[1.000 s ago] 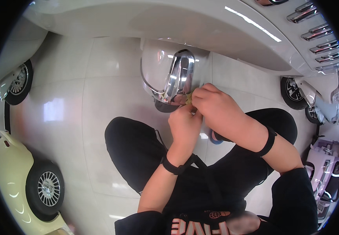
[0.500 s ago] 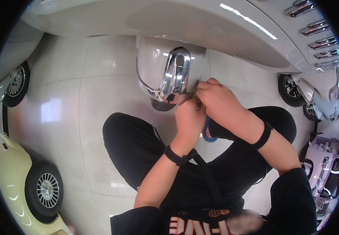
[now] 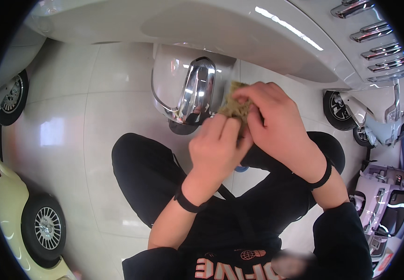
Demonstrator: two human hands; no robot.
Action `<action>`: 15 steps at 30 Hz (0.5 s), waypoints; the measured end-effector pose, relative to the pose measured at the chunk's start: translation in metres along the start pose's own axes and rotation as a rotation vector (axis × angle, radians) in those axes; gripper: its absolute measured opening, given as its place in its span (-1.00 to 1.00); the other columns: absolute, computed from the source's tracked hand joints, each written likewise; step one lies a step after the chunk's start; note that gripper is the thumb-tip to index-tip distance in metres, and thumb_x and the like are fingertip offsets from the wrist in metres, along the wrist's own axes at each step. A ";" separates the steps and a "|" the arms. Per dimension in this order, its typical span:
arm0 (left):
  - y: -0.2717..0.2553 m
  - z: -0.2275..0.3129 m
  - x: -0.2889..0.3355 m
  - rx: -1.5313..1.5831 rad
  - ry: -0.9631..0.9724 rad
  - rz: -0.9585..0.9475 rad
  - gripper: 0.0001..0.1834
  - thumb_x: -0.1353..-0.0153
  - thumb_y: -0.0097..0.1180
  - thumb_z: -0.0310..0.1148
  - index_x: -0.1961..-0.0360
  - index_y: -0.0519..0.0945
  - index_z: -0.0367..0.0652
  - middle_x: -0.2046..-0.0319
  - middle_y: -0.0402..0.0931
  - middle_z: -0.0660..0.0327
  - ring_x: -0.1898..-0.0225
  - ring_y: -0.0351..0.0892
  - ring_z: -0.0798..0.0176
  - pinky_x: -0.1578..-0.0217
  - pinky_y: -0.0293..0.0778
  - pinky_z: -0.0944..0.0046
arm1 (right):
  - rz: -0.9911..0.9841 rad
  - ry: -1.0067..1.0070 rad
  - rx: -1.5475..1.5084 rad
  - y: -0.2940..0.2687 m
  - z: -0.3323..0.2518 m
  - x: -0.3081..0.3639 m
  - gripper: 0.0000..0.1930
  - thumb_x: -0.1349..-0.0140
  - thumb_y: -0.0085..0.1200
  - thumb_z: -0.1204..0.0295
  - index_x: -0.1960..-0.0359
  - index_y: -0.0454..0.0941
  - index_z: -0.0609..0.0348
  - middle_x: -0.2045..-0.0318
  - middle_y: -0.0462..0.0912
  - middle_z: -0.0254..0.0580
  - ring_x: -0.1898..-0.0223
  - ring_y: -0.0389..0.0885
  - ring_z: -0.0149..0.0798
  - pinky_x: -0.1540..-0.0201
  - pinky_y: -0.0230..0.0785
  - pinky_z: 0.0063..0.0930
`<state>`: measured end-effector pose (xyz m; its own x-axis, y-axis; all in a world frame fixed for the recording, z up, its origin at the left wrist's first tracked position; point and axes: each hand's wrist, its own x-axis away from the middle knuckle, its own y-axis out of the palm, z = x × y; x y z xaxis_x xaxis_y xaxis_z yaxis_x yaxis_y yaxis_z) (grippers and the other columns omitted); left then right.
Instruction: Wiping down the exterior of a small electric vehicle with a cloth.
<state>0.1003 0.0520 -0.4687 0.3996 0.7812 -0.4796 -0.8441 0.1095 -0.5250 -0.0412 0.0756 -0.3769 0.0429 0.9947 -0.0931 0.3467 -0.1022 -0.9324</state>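
Between my hands is a crumpled olive-yellow cloth (image 3: pixel 236 103), bunched up and partly hidden by fingers. My left hand (image 3: pixel 215 145) grips its lower side with bent fingers. From the right, my right hand (image 3: pixel 275 111) pinches the upper part of the cloth. Both hands are close together over my bent knees. Just left of them stands a pale rounded fender (image 3: pixel 169 70) with a shiny chrome trim piece (image 3: pixel 196 91) on its front. A dark tyre (image 3: pixel 183 128) shows below the fender.
A large pale vehicle body (image 3: pixel 164 21) spans the top, with chrome strips (image 3: pixel 374 35) at upper right. A pale yellow vehicle (image 3: pixel 7 193) with a wheel (image 3: pixel 48 227) is at left. Right are a front wheel (image 3: pixel 338 109) and a pink vehicle (image 3: pixel 372 196). Tiles (image 3: pixel 113 70) cover the floor.
My hands have loosened from their tight clasp and shifted, and much more of the cloth now shows between them. The whole view has slid slightly, moving the surroundings left.
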 end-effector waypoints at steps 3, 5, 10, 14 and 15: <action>-0.011 -0.014 -0.020 -0.007 0.116 0.351 -0.73 -0.03 0.53 -0.42 0.25 0.69 -0.13 0.31 0.60 0.20 0.36 0.65 0.12 0.39 0.59 0.18 | 0.217 -0.020 -0.209 0.010 -0.001 -0.006 -0.66 -0.21 0.08 0.68 -0.04 0.61 0.20 0.17 0.71 -0.12 0.08 0.65 0.07 0.04 0.56 -0.12; -0.022 -0.025 -0.028 -0.054 0.108 0.411 -0.72 -0.11 0.49 -0.57 0.14 0.72 -0.18 0.16 0.60 0.10 0.24 0.68 0.09 0.27 0.62 0.20 | 0.285 -0.028 -0.290 0.021 0.003 -0.012 -0.62 -0.26 0.07 0.67 -0.12 0.57 0.21 0.09 0.71 -0.08 0.03 0.64 0.10 -0.02 0.54 -0.12; -0.029 -0.044 -0.042 -0.043 0.043 0.374 -0.76 -0.29 0.30 -0.63 0.03 0.72 -0.21 0.12 0.64 0.15 0.12 0.68 0.12 0.13 0.60 0.21 | 0.318 -0.110 -0.277 0.042 -0.001 -0.024 -0.56 -0.25 0.21 0.61 -0.20 0.54 0.23 -0.15 0.58 0.02 -0.17 0.52 0.17 -0.24 0.43 -0.08; -0.024 -0.049 -0.040 0.048 -0.059 0.280 -0.67 -0.32 0.19 -0.67 -0.07 0.73 -0.22 0.08 0.66 0.19 0.12 0.68 0.17 0.15 0.59 0.25 | 0.311 -0.181 -0.211 0.052 0.003 -0.024 -0.53 -0.20 0.27 0.60 -0.19 0.55 0.23 -0.14 0.58 -0.03 -0.16 0.52 0.15 -0.22 0.46 -0.07; -0.025 -0.050 -0.038 0.044 -0.059 0.283 -0.67 -0.32 0.19 -0.67 -0.07 0.73 -0.22 0.08 0.66 0.19 0.12 0.68 0.17 0.15 0.59 0.25 | 0.296 -0.192 -0.179 0.053 0.002 -0.024 -0.52 -0.18 0.27 0.62 -0.18 0.56 0.24 -0.13 0.58 -0.05 -0.14 0.53 0.13 -0.20 0.48 -0.08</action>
<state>0.1238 -0.0117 -0.4728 0.1255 0.8188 -0.5601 -0.9341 -0.0928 -0.3448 -0.0253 0.0465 -0.4251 -0.0049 0.9036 -0.4284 0.5045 -0.3676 -0.7812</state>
